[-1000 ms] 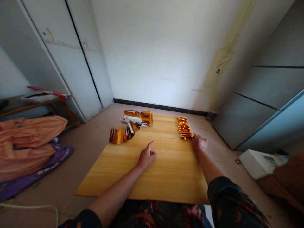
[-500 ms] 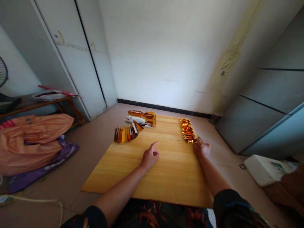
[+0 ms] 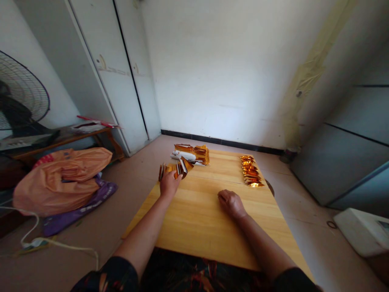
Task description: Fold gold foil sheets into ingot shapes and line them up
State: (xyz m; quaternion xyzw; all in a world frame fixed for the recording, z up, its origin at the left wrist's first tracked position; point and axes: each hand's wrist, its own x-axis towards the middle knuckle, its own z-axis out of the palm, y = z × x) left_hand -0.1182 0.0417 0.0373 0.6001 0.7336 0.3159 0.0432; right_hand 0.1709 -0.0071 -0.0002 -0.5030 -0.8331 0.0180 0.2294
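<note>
My left hand (image 3: 169, 184) reaches to the near fanned bundle of gold foil paper (image 3: 187, 165) at the table's left edge. Its thumb and fingers close on the paper, and the fingertips are partly hidden among the sheets. My right hand (image 3: 232, 203) is over the middle of the wooden table (image 3: 200, 219), fingers curled in, with nothing visible in them. Along the right side lies a row of shiny folded gold foil pieces (image 3: 251, 171), apart from both hands.
Behind the near bundle lie more gold foil sheets (image 3: 201, 154) and a white packet (image 3: 184, 155). An orange bag (image 3: 60, 182) and a purple bag (image 3: 82, 213) are on the floor at left, near a white cable (image 3: 75, 247). A white box (image 3: 361, 231) stands at right.
My left hand has moved forward and left onto the near foil bundle. My right hand has left the row of folded pieces and come back toward the middle. The view has turned slightly left.
</note>
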